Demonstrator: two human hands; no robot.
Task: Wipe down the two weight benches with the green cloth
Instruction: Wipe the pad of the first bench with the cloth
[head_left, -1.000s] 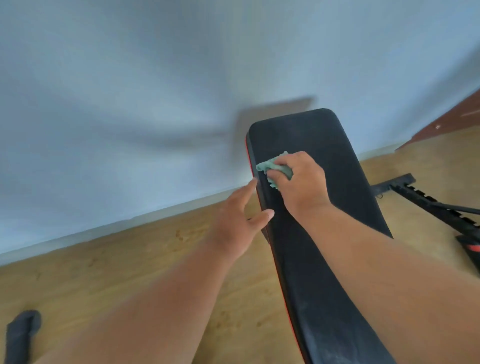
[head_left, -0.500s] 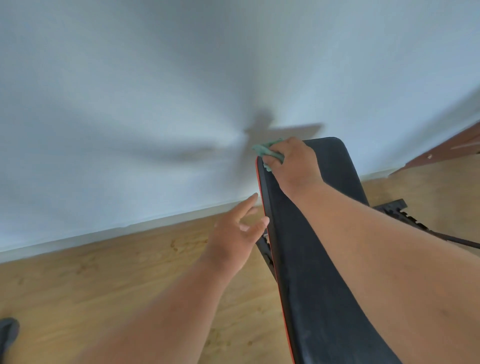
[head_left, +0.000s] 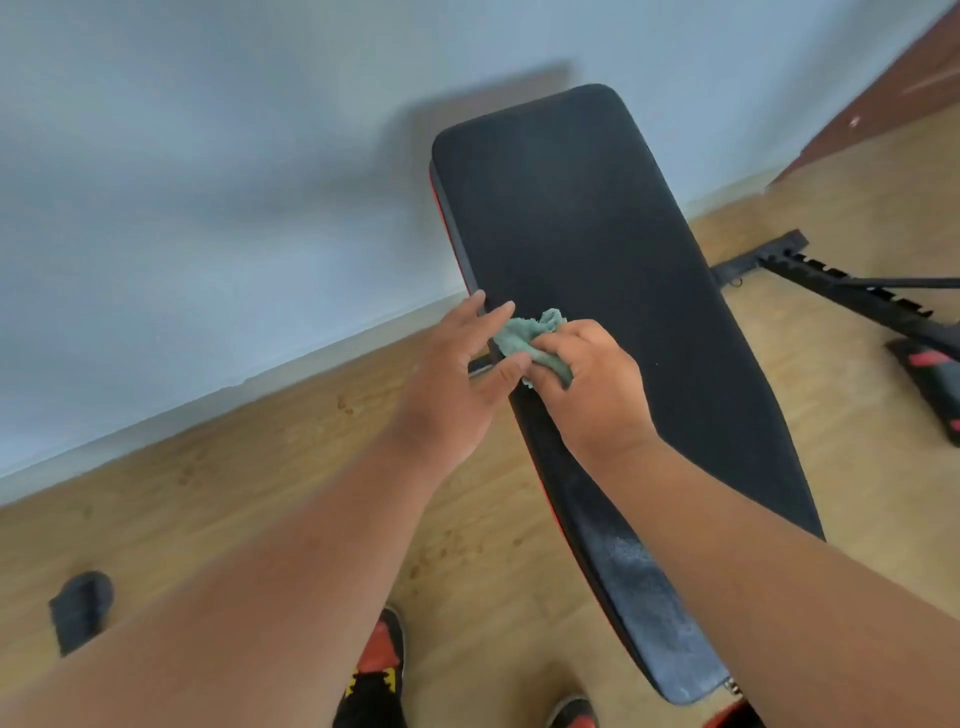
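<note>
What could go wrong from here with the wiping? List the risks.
1. The green cloth is bunched small in the right hand, so each pass likely covers a narrow strip and patches get missed.
2. A pale dusty film shows on the near end of the bench pad; it could be overlooked.
3. The left hand rests open at the pad's left edge, beside the cloth, and may get in the way of strokes.

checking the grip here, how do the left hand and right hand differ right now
The right hand has its fingers curled round the green cloth, gripping it on the bench pad; the left hand has straight, spread fingers and grips nothing. The right hand lies over the pad; the left hand sits at the pad's left edge, fingertips at the cloth. Both are bare and close together by the cloth.
</note>
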